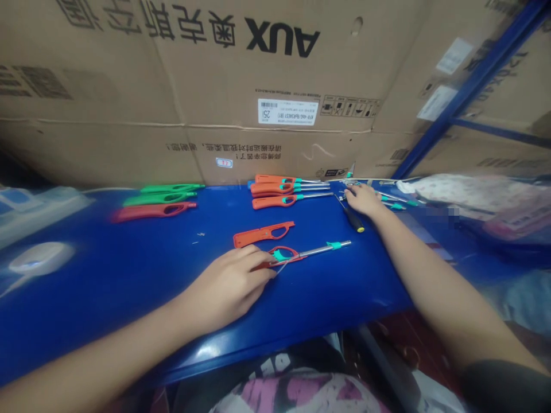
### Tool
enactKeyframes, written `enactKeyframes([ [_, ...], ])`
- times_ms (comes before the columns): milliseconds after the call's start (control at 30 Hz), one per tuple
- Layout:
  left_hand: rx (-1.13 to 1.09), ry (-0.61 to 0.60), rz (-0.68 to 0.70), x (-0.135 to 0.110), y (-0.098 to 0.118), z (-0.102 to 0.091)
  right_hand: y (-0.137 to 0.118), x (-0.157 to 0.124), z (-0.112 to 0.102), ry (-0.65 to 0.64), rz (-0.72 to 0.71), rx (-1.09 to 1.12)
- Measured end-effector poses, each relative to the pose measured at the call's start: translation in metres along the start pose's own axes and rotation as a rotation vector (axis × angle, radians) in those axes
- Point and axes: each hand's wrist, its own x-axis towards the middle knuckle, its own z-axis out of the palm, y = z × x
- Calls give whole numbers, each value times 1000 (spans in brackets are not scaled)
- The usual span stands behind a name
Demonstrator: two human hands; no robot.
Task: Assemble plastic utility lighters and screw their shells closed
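My left hand (235, 278) is closed around the handle of an open gas lighter (286, 255), which has an orange shell, a green trigger and a metal tube with a green piece near its tip. A thin wire sticks out beside my fingers. Just behind it lies a loose orange handle half (263, 234). My right hand (362, 199) reaches to the back of the table, its fingers bent down onto small metal parts (350, 182); what they pinch is too small to make out. Beside that wrist lies a screwdriver (353, 218) with a black and yellow handle.
Several orange lighters (273, 188) lie at the back of the blue table (172, 269). Green handle shells (159, 198) and a red one (155, 211) are further left. Metal tubes with green ends (398, 201) lie right of my hand. A large cardboard box (206, 74) stands behind.
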Motion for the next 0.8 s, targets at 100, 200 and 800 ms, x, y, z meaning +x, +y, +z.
enactKeyframes([
  [100, -2, 3, 0, 0, 0, 0, -4, 0, -1, 0, 41, 33],
  [200, -16, -2, -5, -1, 0, 0, -5, -1, -1, 21, 51, 61],
  [800, -19, 3, 11, 0, 1, 0, -4, 2, -2, 140, 142, 253],
])
